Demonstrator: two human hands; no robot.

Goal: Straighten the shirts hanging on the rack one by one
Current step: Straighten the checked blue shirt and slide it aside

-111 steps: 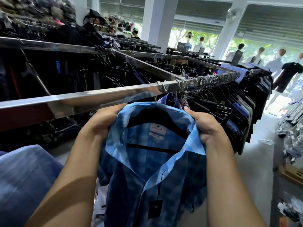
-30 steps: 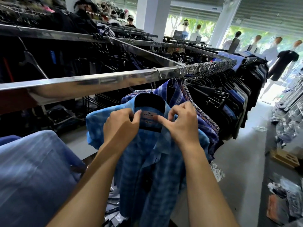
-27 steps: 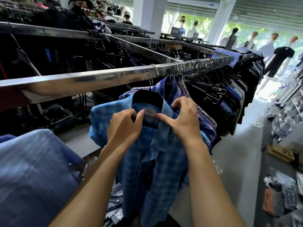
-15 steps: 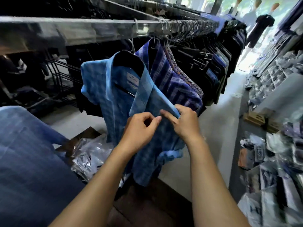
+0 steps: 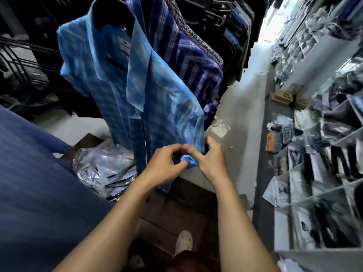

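Cannot read any wording. Well above the fingers (image 5: 169,152), on white neck label (image 5: 125,45) inside collar of light blue plaid shirt (image 5: 117,91): dark logo plus a line of print, too blurred. Up and right of the fingers, on cardboard box (image 5: 282,96): dark print, equally illegible.

Both arms were bare right up to the edge of the shot, same for the left hand (image 5: 167,163) and right hand (image 5: 211,161). Down low there was a white clog-type shoe (image 5: 184,242) with little holes, a second pale shoe (image 5: 135,262), and some dark red clothing (image 5: 188,261).
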